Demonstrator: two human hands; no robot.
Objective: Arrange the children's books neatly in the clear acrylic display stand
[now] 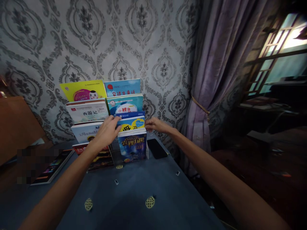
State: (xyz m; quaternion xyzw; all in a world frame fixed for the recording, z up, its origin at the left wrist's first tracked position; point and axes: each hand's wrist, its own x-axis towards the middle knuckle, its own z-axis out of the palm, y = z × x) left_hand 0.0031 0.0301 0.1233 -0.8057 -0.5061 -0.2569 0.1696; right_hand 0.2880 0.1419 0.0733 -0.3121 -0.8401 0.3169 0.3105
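Note:
Books stand in tiers in two columns on the cloth-covered table. My left hand grips the left edge of a blue-and-yellow book in the right column. At the opposite edge of that book, my right hand has its fingers pinched together. In front stands a dark blue book with gold lettering; a blue book marked 2022 is just behind. Farther back are a teal book and a light blue book. The lower parts of the back books are hidden.
The left column holds a yellow book, a white book and others. A black flat object lies right of the books. Another book lies at the left, near a brown box. Patterned wallpaper and a tied curtain stand behind.

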